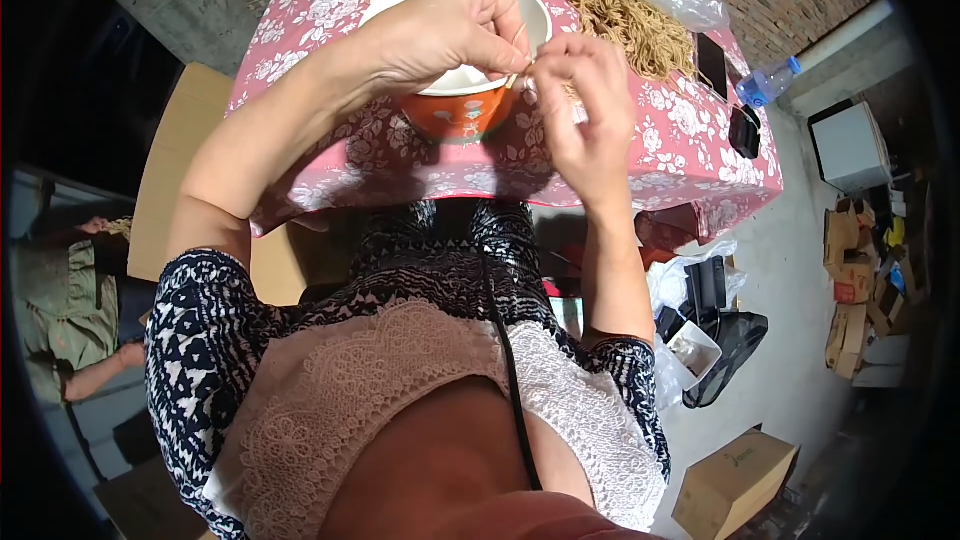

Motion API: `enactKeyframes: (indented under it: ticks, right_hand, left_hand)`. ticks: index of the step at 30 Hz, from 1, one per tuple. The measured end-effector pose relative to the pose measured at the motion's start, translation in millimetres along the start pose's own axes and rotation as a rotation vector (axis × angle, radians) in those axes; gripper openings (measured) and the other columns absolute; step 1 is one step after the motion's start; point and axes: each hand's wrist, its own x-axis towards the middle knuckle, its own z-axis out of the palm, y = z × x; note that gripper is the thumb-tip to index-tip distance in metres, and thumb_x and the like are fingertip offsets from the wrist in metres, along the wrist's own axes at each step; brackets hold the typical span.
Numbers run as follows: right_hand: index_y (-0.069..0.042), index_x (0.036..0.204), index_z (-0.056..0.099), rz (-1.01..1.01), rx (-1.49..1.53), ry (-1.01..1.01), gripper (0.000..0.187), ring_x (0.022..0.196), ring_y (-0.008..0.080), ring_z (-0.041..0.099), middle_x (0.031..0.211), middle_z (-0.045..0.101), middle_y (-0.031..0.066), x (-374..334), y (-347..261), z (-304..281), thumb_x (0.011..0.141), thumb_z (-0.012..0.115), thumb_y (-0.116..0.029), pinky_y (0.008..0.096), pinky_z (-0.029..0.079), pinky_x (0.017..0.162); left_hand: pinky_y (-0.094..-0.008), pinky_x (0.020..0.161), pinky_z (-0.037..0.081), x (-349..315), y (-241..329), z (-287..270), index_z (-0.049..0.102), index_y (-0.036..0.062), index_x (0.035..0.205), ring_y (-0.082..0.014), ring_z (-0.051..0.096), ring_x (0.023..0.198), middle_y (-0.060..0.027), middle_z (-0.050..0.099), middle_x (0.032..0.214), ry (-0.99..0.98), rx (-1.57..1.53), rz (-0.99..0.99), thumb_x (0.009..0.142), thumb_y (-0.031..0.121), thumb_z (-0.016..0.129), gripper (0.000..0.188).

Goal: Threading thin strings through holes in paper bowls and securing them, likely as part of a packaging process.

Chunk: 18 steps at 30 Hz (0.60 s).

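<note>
Pink floral-covered table (688, 120), orange bowl (455, 118), tan cord bundle (640, 28), phone (711, 64)

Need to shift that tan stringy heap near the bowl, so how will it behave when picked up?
The tan stringy heap will probably be floppy, since its thin strands lie bent and bunched. Loose ends may trail or snag, as the strands overlap untidily. It seems unlikely to roll, lying spread on the tablecloth.

We are counting one left hand (440, 35) and one right hand (590, 105), making two hands of our own, and we are counting one tablecloth (685, 118), one tub (445, 118), one heap of cord (640, 28), one mobile phone (711, 66) and one plastic bottle (766, 85).
</note>
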Motion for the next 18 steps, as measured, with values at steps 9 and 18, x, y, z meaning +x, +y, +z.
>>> enactKeyframes:
  ticks: [9,18]
  right_hand:
    - [-0.004,0.092,0.067,0.145,-0.018,-0.088,0.008,0.091,0.0273,0.053,0.096,0.066,0.0092,2,12,5,0.084,0.064,-0.003,0.0368,0.042,0.084]
    - [-0.003,0.097,0.071,0.349,0.063,-0.14,0.015,0.09,0.0288,0.051,0.089,0.061,0.0117,8,3,3,0.083,0.066,-0.005,0.0377,0.044,0.084]
  left_hand:
    - [-0.0212,0.07,0.049,-5,-8,5,0.058,0.0013,0.082,-0.0066,0.058,0.075,-0.0026,0.062,0.082,0.067,0.229,0.109,0.083,-0.005,0.066,0.01]
    - [-0.0277,0.063,0.049,-9,-15,22,0.061,-0.0007,0.089,-0.0161,0.059,0.07,-0.0099,0.06,0.077,0.407,0.85,0.543,0.085,0.001,0.065,0.006]
